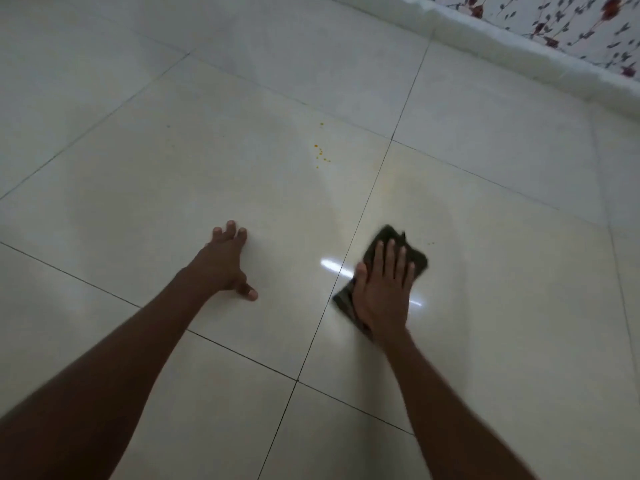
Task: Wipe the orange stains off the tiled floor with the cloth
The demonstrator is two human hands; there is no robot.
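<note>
A dark cloth (417,259) lies flat on the cream tiled floor (173,174), right of centre. My right hand (382,289) presses down on it with straight fingers, covering most of it. A cluster of small orange stains (320,154) dots the tile farther away, up and left of the cloth. One more orange speck (321,124) sits beyond that cluster, and two faint specks (431,243) lie just right of the cloth. My left hand (225,263) rests on the floor with fingers spread, holding nothing.
Dark grout lines (360,216) cross the glossy tiles. A white skirting edge (519,50) runs along the upper right, with flower-patterned wall covering (568,26) above it. A bright light glare (330,264) reflects beside the cloth.
</note>
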